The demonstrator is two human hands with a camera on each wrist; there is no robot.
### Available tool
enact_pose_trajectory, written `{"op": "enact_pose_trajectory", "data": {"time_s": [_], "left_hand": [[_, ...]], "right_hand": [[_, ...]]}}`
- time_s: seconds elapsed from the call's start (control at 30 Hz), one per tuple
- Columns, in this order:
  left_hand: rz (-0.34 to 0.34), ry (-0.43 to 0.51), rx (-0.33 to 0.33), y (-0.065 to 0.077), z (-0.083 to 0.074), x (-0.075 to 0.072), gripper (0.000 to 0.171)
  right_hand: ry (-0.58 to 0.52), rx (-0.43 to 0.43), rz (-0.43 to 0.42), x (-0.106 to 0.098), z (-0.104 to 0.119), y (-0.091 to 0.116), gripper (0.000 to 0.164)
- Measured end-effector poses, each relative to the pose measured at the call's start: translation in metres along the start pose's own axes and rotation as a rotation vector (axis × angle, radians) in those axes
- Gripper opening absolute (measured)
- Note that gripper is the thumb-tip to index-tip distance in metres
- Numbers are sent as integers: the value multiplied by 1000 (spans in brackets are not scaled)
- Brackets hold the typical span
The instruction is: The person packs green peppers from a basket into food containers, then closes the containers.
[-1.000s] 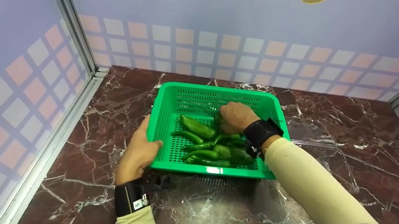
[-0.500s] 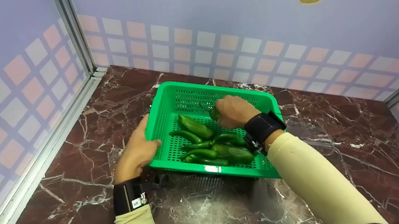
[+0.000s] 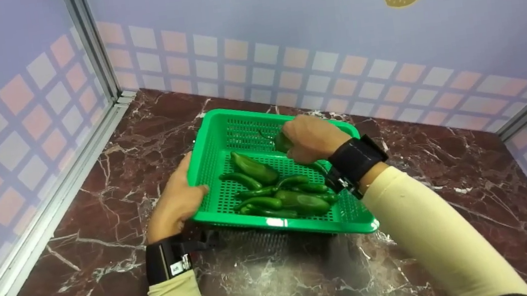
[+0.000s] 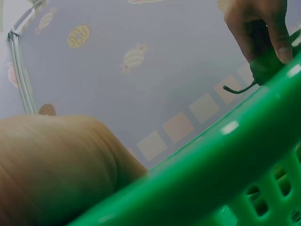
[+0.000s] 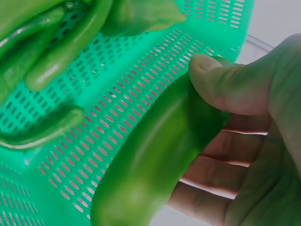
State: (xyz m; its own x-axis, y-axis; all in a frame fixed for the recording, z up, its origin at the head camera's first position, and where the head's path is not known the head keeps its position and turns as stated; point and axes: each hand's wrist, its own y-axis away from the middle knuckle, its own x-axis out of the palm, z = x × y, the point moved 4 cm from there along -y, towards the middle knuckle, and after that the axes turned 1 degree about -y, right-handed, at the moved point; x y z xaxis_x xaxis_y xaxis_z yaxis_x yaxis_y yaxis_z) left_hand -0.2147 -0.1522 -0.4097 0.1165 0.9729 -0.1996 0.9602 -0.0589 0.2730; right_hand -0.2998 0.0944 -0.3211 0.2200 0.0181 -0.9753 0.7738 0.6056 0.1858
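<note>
My right hand [image 3: 315,136] grips a large green pepper [image 5: 164,150], thumb on one side and fingers along the other, over the back of the green basket [image 3: 198,171]. The pepper's thin curved stem [image 4: 240,89] shows beyond the rim in the left wrist view. My left hand [image 3: 174,199] holds the basket's left side, its thumb over the rim and its fingers hidden outside. Several green peppers lie inside the basket, among them a broad one [image 3: 256,168] at the left and a bulky one [image 3: 305,200] near the front.
The basket stands on a dark red marbled tabletop [image 3: 87,270]. Behind it rises a lilac wall [image 3: 277,10] with pink and white squares. A metal corner strip [image 3: 98,47] runs down to the table at the left.
My right hand has lifted the pepper up from among the others, toward the back rim. My left hand keeps its hold on the basket.
</note>
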Motion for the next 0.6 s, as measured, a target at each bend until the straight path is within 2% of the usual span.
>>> {"op": "enact_pose_trajectory", "data": {"time_s": [0.07, 0.13, 0.2, 0.37, 0.6], "left_hand": [[-3, 1, 2, 0, 0, 1, 91], [-2, -5, 1, -1, 0, 1, 91], [-2, -8, 6, -2, 0, 2, 91], [-2, 3, 27, -3, 0, 3, 92], [11, -10, 55, 0, 0, 1, 91]], "right_hand": [[10, -3, -9, -5, 1, 4, 40], [19, -5, -21, -10, 2, 8, 39], [27, -6, -27, -15, 2, 13, 33], [40, 28, -12, -25, 2, 24, 6], [28, 102, 7, -36, -7, 41, 18]]}}
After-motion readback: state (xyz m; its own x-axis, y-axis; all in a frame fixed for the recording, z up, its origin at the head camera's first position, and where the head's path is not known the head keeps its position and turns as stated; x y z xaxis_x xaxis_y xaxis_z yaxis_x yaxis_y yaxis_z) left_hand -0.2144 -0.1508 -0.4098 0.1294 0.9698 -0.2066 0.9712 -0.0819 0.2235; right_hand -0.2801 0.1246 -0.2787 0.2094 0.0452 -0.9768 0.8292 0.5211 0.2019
